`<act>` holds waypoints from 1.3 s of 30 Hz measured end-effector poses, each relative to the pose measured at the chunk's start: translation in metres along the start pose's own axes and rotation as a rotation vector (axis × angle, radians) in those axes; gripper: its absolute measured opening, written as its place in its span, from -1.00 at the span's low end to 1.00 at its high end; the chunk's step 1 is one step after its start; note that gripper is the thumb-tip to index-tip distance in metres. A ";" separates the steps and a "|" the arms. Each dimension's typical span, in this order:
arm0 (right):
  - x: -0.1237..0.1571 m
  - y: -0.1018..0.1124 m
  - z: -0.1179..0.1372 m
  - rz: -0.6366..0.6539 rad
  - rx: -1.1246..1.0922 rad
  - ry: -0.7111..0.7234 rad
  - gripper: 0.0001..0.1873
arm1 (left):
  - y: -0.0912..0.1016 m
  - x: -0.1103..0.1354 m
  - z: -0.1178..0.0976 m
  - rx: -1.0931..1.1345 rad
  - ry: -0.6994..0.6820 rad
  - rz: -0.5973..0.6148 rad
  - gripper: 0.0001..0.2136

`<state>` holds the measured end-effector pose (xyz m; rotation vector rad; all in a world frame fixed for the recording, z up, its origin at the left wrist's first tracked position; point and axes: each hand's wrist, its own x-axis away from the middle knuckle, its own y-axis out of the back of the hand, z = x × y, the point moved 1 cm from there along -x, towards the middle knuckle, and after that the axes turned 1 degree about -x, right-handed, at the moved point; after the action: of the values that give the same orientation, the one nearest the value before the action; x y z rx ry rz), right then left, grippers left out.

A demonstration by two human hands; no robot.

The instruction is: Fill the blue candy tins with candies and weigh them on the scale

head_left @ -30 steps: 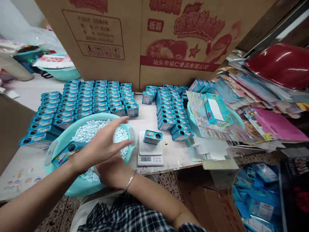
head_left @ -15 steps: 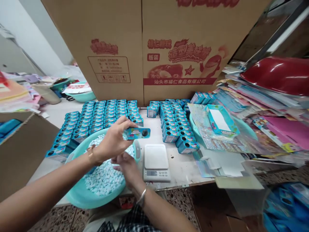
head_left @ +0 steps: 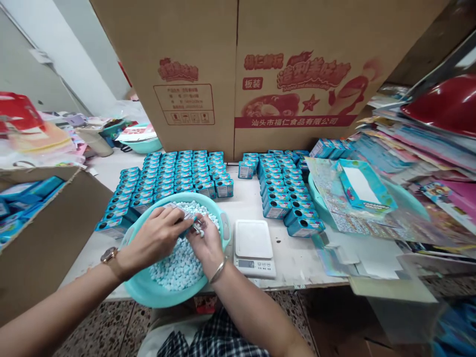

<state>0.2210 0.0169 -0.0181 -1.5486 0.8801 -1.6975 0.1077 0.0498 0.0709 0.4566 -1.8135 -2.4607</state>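
Over a turquoise basin (head_left: 139,292) of small pale blue and white candies (head_left: 176,272), both my hands are close together. My left hand (head_left: 150,240) is closed around a small blue box (head_left: 186,214), tilted and mostly covered by the fingers. Cupped against the end of that box, my right hand (head_left: 207,243) has a few candies between its fingers and palm. Just right of the basin lies a white digital scale (head_left: 254,239) with nothing on its plate.
Rows of blue boxes (head_left: 163,181) stand behind the basin, more boxes (head_left: 277,206) beyond the scale. A large carton (head_left: 223,49) rises at the back. An open carton (head_left: 74,213) of blue boxes is at left. A blue tray (head_left: 366,186) lies on sheets at right.
My left hand has lowered the blue box from above the basin's far right side and turned it toward my right hand. Another box now stands at the right end of the left group's front row.
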 end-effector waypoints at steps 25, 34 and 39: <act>0.129 0.084 0.211 0.096 -0.024 0.676 -0.77 | -0.063 -0.135 -0.097 0.958 0.235 0.055 -0.56; 0.132 0.094 0.227 0.005 0.002 0.751 -0.89 | -0.058 -0.113 -0.088 0.873 0.280 0.052 -0.12; 0.126 0.091 0.228 0.002 0.061 0.704 -0.91 | -0.013 -0.067 -0.056 0.892 0.621 -0.208 -0.32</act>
<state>0.4421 -0.1480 -0.0098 -0.8929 1.1439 -2.2853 0.1880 0.0168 0.0573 1.3036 -2.4738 -1.1777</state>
